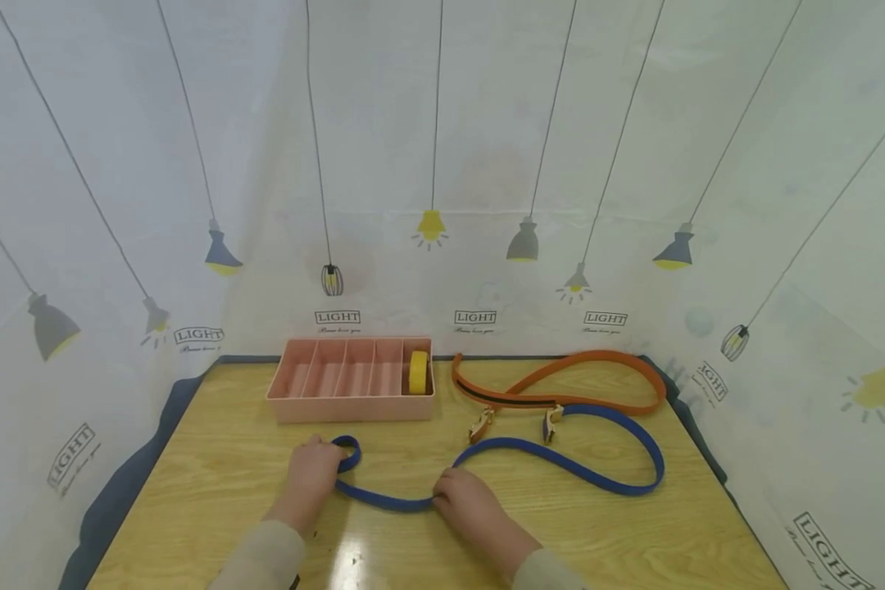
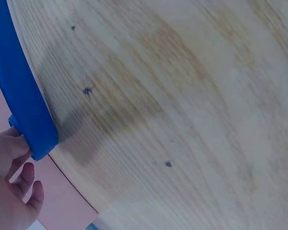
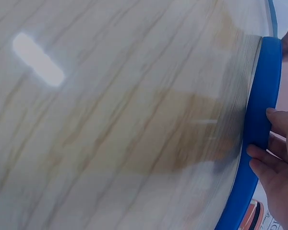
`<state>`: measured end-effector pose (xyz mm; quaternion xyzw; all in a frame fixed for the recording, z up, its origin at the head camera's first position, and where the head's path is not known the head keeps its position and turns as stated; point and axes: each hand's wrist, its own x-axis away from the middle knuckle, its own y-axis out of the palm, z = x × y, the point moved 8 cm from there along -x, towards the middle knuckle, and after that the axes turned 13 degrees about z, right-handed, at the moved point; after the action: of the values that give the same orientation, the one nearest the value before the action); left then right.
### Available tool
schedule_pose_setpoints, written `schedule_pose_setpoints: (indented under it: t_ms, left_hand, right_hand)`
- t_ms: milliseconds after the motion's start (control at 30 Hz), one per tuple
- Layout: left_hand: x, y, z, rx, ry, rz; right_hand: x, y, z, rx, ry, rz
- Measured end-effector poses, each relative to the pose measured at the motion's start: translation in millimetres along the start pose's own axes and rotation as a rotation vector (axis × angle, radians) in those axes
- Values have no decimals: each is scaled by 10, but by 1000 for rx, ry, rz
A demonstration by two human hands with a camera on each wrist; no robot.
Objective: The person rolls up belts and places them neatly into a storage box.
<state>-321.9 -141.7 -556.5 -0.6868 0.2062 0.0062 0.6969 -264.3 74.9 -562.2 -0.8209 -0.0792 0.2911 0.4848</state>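
Observation:
A blue belt (image 1: 391,501) with a gold buckle (image 1: 553,424) lies in a long curve across the wooden table. Its free end is bent into a small loop, which my left hand (image 1: 315,474) pinches at the left; in the left wrist view the blue strap (image 2: 24,86) passes the thumb and fingers. Farther along the strap, my right hand (image 1: 472,506) grips it between thumb and fingers. In the right wrist view the strap (image 3: 259,100) stands on edge at the fingertips (image 3: 257,152). From there the belt curves right to its buckle.
Behind the left hand stands a pink divided box (image 1: 350,408) with a rolled yellow belt (image 1: 418,373) in its rightmost compartment. An orange belt (image 1: 597,357) with a gold buckle (image 1: 481,426) lies at the back right. Printed sheeting (image 1: 383,164) walls the table's back and sides.

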Motion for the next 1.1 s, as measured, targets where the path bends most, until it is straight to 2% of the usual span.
schedule_pose_setpoints:
  t_ms: [167,333,433,567,800,867,1100]
  left_hand:
    - [30,-55,-79,48,-42,-18]
    - [58,-30,-156,110,-151,-109]
    - [65,3,-157,166,-169,-146]
    - [91,18,-113,281,-127,-148]
    - [192,-9,-25,450,3,-158]
    - [226,-9,-17,470,41,-163]
    - [317,16,-12,528,104,-207]
  right_hand:
    - [28,-58,62,-8,-1,-3]
    - [52,-114,139,-28,24,-12]
    - [63,-145,201,-24,49,-7]
    - [60,-179,288,-20,73,13]
    - [50,-208,424,-35,106,38]
    - [46,-195,470,-36,129,26]
    - [-6,-163,576,-17,182,4]
